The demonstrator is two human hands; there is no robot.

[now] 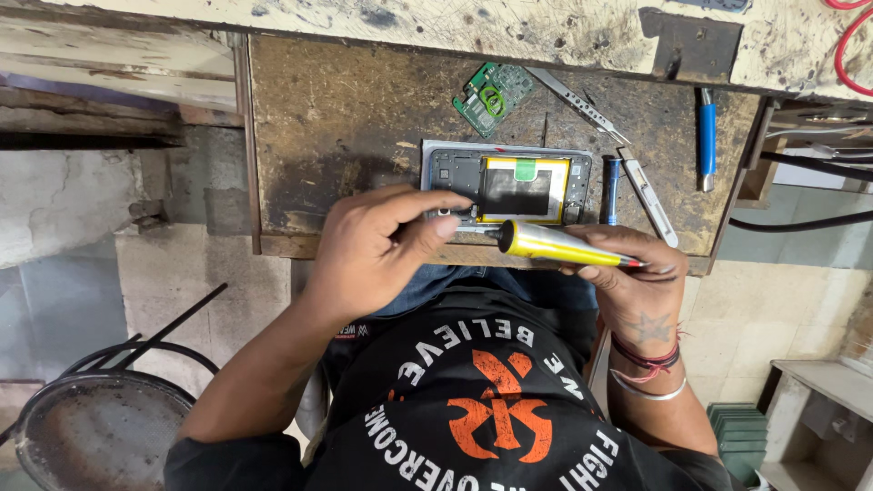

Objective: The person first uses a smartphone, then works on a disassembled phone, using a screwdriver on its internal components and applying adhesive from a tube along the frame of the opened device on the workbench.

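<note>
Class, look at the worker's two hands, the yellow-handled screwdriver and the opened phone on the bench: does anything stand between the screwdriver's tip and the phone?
Nothing visible does. The right hand holds the yellow-handled screwdriver; its metal shaft runs straight to the lower edge of the opened grey phone with its black battery. The left hand pinches the shaft, so its fingers hide the tip itself.

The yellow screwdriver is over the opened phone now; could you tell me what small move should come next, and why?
Probably a small lowering of the tip into the frame. The right hand holds the yellow screwdriver nearly level, and the left hand pinches its metal shaft at the near edge of the opened phone, beside the battery. Whether the tip already sits in a screw cannot be seen.
</note>
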